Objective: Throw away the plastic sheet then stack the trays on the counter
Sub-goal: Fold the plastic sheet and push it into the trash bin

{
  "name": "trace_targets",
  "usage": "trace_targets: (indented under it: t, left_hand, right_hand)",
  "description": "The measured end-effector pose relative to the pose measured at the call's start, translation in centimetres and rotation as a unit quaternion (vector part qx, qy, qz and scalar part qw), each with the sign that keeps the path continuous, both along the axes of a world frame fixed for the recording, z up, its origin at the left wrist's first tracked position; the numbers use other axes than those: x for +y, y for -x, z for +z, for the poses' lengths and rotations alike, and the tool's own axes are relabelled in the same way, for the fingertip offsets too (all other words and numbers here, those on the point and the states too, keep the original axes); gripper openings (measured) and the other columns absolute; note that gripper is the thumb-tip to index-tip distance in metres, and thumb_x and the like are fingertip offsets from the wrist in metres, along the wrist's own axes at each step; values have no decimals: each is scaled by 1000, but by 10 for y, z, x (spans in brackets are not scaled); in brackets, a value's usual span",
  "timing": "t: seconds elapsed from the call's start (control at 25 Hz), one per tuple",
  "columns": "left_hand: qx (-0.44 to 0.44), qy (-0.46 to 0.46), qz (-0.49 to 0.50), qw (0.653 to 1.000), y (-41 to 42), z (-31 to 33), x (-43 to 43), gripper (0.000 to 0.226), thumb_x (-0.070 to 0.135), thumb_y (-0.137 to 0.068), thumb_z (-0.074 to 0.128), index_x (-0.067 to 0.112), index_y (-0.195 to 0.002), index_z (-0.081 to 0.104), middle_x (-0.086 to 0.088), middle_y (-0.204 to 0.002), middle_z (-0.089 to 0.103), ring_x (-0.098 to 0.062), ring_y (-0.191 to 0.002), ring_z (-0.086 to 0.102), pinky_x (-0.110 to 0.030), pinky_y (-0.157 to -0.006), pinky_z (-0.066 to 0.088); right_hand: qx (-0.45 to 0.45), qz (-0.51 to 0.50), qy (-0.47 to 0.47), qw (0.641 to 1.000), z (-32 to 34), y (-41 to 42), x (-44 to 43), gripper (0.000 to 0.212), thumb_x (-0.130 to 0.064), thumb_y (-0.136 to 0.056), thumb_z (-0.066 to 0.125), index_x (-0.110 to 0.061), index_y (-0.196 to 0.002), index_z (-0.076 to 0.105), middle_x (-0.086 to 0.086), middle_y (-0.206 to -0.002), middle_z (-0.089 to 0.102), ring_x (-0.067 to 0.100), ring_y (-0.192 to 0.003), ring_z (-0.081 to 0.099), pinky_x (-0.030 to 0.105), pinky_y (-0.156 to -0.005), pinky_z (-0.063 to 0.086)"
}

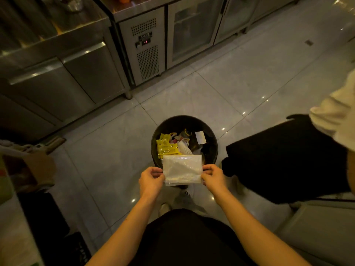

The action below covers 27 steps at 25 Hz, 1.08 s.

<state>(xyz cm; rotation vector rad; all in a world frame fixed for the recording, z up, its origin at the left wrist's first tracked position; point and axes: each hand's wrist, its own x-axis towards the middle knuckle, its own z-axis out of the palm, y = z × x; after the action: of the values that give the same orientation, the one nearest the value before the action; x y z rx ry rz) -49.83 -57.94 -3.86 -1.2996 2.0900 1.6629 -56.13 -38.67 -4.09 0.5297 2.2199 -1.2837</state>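
Observation:
A folded clear plastic sheet [182, 169] hangs over the near rim of a round black trash bin [211, 139] on the tiled floor. My left hand [150, 180] pinches the sheet's left edge and my right hand [212, 177] pinches its right edge. The bin holds yellow packets [165, 147], a white slip of paper and other scraps. No trays are in view.
Steel under-counter cabinets [76, 73] and a glass-door fridge unit [192, 29] line the far side. Another person in black trousers and a white top [288, 160] stands right of the bin. Boxes and a dark crate [28, 169] sit at the left.

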Motion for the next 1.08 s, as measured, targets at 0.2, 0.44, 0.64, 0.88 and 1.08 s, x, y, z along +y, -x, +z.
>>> trace_targets:
  t: [0.2, 0.44, 0.64, 0.88, 1.08]
  left_hand:
    - [-32, 57, -20, 998, 39, 2, -5, 15, 7, -80, 69, 19, -87, 64, 2, -82, 67, -9, -77, 63, -25, -66, 50]
    - [-51, 83, -85, 992, 87, -1, -10, 17, 5, -80, 69, 17, -92, 63, 4, -81, 65, -8, -78, 62, -20, -64, 47]
    - [-61, 70, -195, 976, 137, -12, -27, 16, 8, -79, 69, 18, -89, 64, 2, -85, 67, -13, -81, 64, -28, -71, 54]
    - [-47, 3, -360, 932, 202, -25, -91, 18, 11, -78, 68, 22, -92, 65, 1, -90, 69, -16, -86, 67, -32, -74, 56]
    - [-45, -26, -448, 893, 244, -19, -126, 26, 7, -77, 65, 17, -102, 63, -6, -99, 69, -22, -95, 66, -44, -86, 57]
  right_hand:
    - [-16, 10, -8, 1000, -20, 40, -9, 22, -2, -84, 57, -18, -98, 61, 5, -91, 65, 23, -86, 63, 40, -77, 57]
    - [-53, -54, -12, 997, -32, 53, -12, 19, -3, -85, 57, -21, -93, 60, 4, -88, 66, 22, -85, 63, 37, -76, 55]
    - [-50, -139, -28, 989, -33, 65, -23, 20, -5, -85, 59, -25, -87, 58, -4, -80, 62, 15, -76, 61, 22, -60, 47]
    - [-50, -284, -64, 956, -26, 84, -89, 18, -7, -87, 58, -15, -102, 63, 4, -93, 66, 21, -86, 63, 35, -76, 55]
    - [-27, -409, -46, 911, -19, 69, -149, 17, -7, -88, 60, -15, -103, 63, 7, -95, 68, 23, -89, 65, 41, -81, 57]
